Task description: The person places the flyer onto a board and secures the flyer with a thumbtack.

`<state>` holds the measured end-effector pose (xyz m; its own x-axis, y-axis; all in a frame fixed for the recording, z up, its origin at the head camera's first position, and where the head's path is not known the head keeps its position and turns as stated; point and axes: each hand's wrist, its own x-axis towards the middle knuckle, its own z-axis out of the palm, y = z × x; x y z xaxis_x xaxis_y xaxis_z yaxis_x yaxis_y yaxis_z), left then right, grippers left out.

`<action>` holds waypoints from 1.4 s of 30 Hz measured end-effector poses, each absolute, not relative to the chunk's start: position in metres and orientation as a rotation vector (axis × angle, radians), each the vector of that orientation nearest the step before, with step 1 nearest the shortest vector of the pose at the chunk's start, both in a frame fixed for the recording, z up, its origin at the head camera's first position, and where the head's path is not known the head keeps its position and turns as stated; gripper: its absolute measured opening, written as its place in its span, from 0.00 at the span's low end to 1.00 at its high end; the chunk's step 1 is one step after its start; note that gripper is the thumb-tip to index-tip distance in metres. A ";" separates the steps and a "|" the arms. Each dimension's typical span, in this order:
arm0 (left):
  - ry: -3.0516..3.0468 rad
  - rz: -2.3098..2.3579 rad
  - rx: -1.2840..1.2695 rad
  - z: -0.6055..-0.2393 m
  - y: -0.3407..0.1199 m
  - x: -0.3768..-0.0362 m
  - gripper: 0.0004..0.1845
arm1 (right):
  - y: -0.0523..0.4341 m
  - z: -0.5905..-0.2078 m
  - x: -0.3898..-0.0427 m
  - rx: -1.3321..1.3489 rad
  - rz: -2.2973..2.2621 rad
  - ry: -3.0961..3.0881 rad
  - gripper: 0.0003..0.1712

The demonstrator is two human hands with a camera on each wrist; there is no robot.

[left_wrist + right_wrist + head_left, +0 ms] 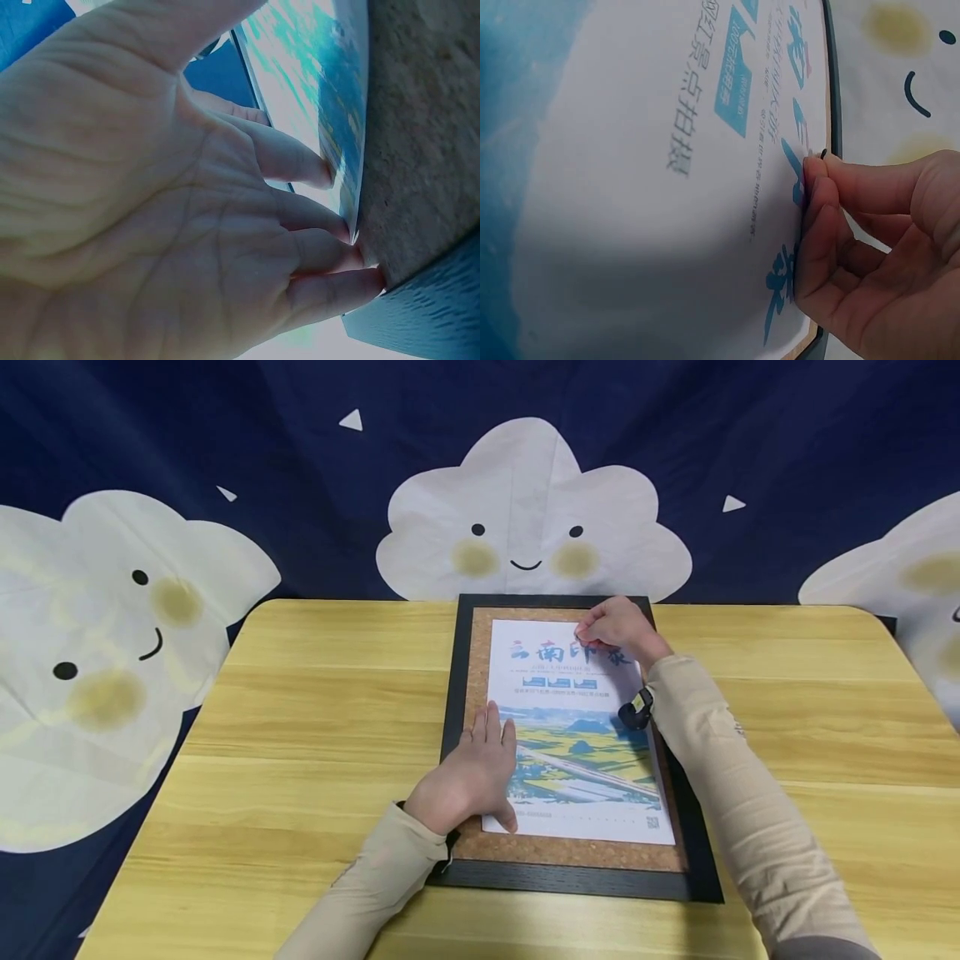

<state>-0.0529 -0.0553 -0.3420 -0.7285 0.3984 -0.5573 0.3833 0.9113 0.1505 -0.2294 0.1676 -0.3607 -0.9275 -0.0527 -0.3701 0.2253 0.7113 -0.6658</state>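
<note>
Flat black-framed cork board [472,652] lies mid-table w/ a printed landscape poster [577,752] on it; both low, so nothing tall blocks a pass over them. Left hand [472,777] lies flat on poster's left edge, forearm coming in from near edge. Right hand [615,627] sits at poster's top, fingers [814,217] bunched on the sheet, forearm slanting across board's right side. Light wooden table [315,710] is bare wood left & right of board. Dark blue cloud-print backdrop [517,510] hangs right behind the far table edge.
</note>
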 end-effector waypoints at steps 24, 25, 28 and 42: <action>2.459 0.049 0.544 -0.340 -0.055 -0.053 0.69 | 0.161 -0.352 -0.230 0.097 -0.783 2.637 0.09; 2.460 0.049 0.546 -0.340 -0.055 -0.053 0.69 | 0.162 -0.352 -0.229 0.087 -0.794 2.629 0.09; 2.464 0.044 0.550 -0.339 -0.055 -0.052 0.69 | 0.165 -0.352 -0.226 0.038 -0.797 2.614 0.11; 2.470 0.083 0.547 -0.340 -0.056 -0.050 0.69 | 0.149 -0.360 -0.223 0.006 -0.543 2.717 0.33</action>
